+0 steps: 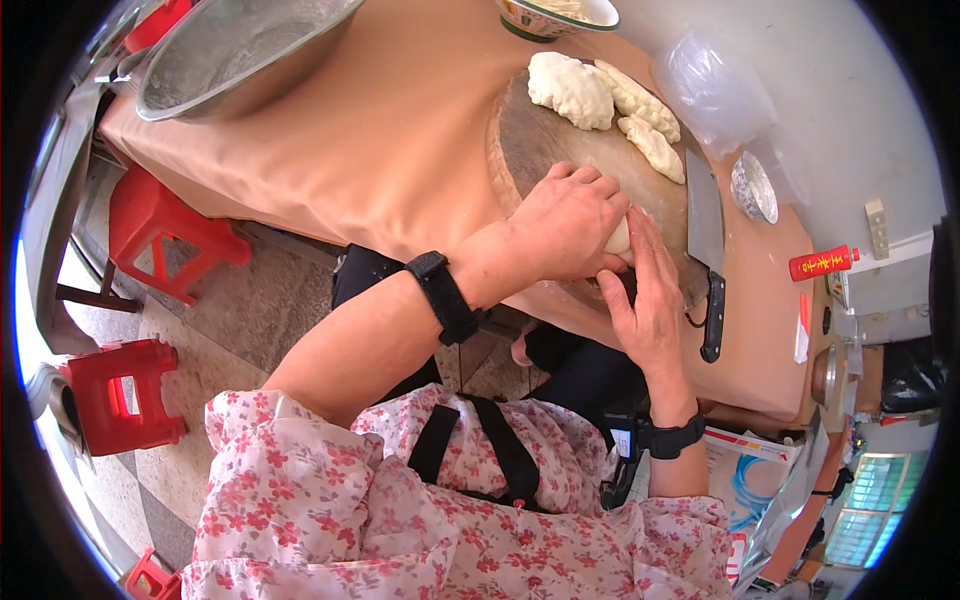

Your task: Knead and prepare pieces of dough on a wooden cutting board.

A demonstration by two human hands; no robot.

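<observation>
A small lump of pale dough (621, 241) sits between my two hands, low on the round wooden chopping board (535, 135). My left hand (568, 216) is curled over the lump from the left and hides much of it. From the right, my right hand (648, 290) cups it, with the fingers along its side and the thumb close to the left hand. Farther up the board lie a large rough piece of dough (571, 91) and two longer strips, one being the nearer strip (653, 148). A cleaver (705, 215) rests along the board's right side, its black handle toward me.
A large metal basin (215, 75) stands at the far left of the cloth-covered table (400, 130). A patterned bowl (557, 18) is at the back, with a clear plastic bag (712, 90), small bowl (754, 187) and red bottle (822, 263) at right. Red stools (165, 230) stand left.
</observation>
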